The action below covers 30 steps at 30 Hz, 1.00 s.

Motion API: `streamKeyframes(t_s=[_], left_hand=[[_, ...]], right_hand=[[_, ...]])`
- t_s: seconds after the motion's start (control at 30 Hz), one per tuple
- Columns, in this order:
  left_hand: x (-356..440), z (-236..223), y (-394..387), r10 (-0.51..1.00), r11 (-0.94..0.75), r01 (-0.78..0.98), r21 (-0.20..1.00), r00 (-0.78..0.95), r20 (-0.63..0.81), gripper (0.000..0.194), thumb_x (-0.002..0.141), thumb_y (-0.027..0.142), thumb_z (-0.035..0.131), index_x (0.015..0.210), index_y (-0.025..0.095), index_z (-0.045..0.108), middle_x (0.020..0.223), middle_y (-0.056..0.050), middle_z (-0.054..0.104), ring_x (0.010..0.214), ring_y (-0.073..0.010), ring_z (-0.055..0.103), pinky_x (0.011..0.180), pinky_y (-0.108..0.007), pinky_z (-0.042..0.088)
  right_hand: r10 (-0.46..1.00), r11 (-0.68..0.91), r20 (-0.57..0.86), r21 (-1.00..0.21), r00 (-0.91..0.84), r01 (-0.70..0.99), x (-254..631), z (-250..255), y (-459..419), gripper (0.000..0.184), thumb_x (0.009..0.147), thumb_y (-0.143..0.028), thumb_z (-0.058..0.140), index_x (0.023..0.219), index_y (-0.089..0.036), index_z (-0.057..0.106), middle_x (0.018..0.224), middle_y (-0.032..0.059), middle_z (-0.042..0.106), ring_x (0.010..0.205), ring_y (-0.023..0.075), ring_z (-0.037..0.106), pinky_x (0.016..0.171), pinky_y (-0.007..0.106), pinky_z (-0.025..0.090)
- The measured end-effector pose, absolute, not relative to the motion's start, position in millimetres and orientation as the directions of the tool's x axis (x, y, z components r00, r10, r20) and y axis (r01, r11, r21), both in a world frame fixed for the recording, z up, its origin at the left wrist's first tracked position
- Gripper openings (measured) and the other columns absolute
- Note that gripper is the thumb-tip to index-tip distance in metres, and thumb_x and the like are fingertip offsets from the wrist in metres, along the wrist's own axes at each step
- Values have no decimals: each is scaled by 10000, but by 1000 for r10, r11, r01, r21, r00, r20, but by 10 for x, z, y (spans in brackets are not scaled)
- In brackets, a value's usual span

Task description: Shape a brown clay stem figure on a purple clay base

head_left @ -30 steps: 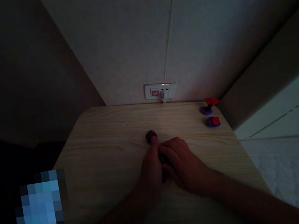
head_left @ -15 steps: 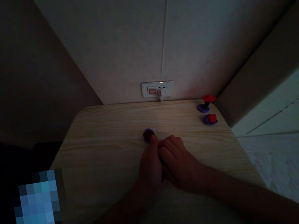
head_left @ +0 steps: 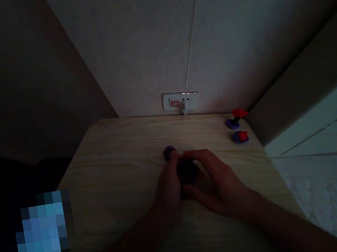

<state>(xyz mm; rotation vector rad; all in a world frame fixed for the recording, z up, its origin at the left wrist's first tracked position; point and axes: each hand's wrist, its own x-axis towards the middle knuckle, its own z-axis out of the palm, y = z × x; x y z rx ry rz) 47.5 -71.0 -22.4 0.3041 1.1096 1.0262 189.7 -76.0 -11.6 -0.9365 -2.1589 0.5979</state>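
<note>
The scene is very dark. Both my hands meet over the middle of a light wooden table (head_left: 108,169). My left hand (head_left: 167,188) and my right hand (head_left: 217,182) are curled around a dark lump (head_left: 187,172) held between them. A small purple piece (head_left: 169,152) lies on the table just beyond my left fingertips. Two purple-and-red pieces sit at the far right corner, the farther piece (head_left: 234,119) nearer the wall and the nearer piece (head_left: 241,136) in front of it.
A white wall socket (head_left: 180,101) with a red mark sits on the wall just behind the table. A pale surface (head_left: 334,185) lies to the right of the table. A blurred blue patch (head_left: 40,244) is at lower left.
My right hand has opened up and lifted off my left, so the dark lump between them now shows. The small pieces on the table have not moved.
</note>
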Motion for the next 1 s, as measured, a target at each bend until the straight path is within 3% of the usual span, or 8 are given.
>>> streamKeyframes(t_s=[0.23, 0.4, 0.6, 0.67, 0.8, 0.9, 1.0], left_hand=[[419, -99, -675, 817, 549, -564, 616, 207, -538, 438, 1011, 514, 408, 1067, 187, 694, 750, -30, 706, 539, -151, 628, 486, -251, 438], [383, -108, -640, 801, 594, -599, 537, 379, -463, 464, 1011, 475, 373, 910, 158, 696, 703, -69, 696, 509, -179, 614, 446, -278, 437], [381, -120, -596, 745, 647, -644, 408, 422, -516, 412, 992, 303, 390, 839, 114, 723, 772, -134, 740, 617, -177, 661, 598, -280, 507], [386, -132, -592, 745, 640, -659, 395, 409, -527, 368, 969, 239, 421, 823, 105, 731, 796, -131, 746, 655, -173, 670, 639, -277, 521], [390, -146, -597, 810, 580, -657, 482, 402, -427, 157, 856, 106, 628, 925, 76, 766, 932, -114, 767, 746, -134, 679, 711, -224, 527], [394, -122, -606, 866, 497, -680, 540, 348, -359, 238, 814, 75, 720, 1047, 78, 764, 1075, -130, 770, 839, -137, 703, 767, -214, 536], [403, -98, -616, 901, 418, -706, 571, 245, -358, 218, 794, 130, 787, 1009, 103, 757, 1060, -131, 784, 900, -185, 730, 840, -279, 563]], right_hand=[[735, 669, 458, -610, -501, 424, 1936, -112, -710, 492, 916, -261, 694, 1371, -240, 505, 1195, 114, 698, 1068, 265, 655, 922, 446, 560], [796, 590, 398, -681, -457, 434, 1985, -129, -676, 436, 911, -279, 709, 1324, -256, 573, 1147, 85, 719, 1006, 235, 677, 872, 392, 570], [890, 442, 332, -795, -313, 415, 1989, -179, -657, 417, 868, -314, 761, 1251, -221, 622, 1052, 76, 725, 874, 206, 689, 769, 345, 579], [918, 373, 290, -865, -271, 335, 1994, -174, -647, 399, 884, -335, 747, 1251, -232, 628, 1044, 72, 716, 857, 196, 683, 729, 325, 580], [946, 257, 216, -954, -240, 152, 2057, -142, -593, 428, 903, -408, 732, 1280, -255, 598, 1079, 80, 705, 1003, 228, 685, 818, 356, 599], [945, 238, 208, -967, -253, 96, 2140, -139, -542, 450, 893, -448, 739, 1268, -260, 578, 1091, 85, 707, 1033, 243, 694, 844, 376, 606], [924, 273, 246, -960, -292, 56, 2215, -151, -511, 441, 923, -504, 678, 1278, -281, 543, 1138, 98, 709, 1028, 256, 711, 844, 398, 617]])
